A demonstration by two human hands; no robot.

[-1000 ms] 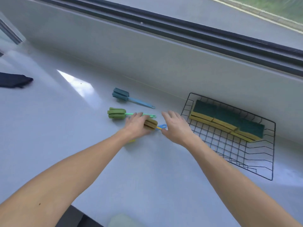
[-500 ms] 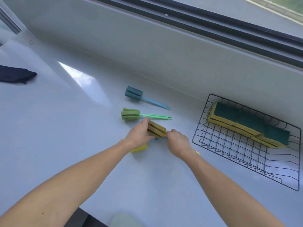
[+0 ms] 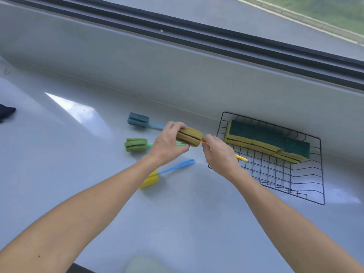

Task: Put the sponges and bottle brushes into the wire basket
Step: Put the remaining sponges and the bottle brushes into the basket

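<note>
- My left hand (image 3: 167,144) is wrapped around the ochre foam head of a bottle brush (image 3: 189,136), fingers over the top and thumb underneath, so the soft head cannot flop while I carry it.
- My right hand (image 3: 218,154) pinches the thin yellow handle just behind the head; the handle runs on under my palm and its tip pokes out on the far side, above the near-left part of the wire basket (image 3: 275,174).
- I hold it at both ends because a long brush with a heavy head would, I judge, swing if held by one end only.
- The brush is up off the counter (image 3: 59,174), between the loose brushes and the basket. Its long axis lies roughly left to right — head to the left, handle tip to the right and slightly toward me, already aimed at the basket.
- The sponges (image 3: 266,140) sit in a row along the basket's back edge, green side up, which leaves the front wires free for the long brushes.
- Three brushes are not yet in: the teal brush (image 3: 137,120) and the green brush (image 3: 136,144) lie with heads left and handles toward the basket, while the yellow-headed brush with a blue handle (image 3: 167,173) lies nearer to me, angled, its handle loop pointing up and right.
</note>
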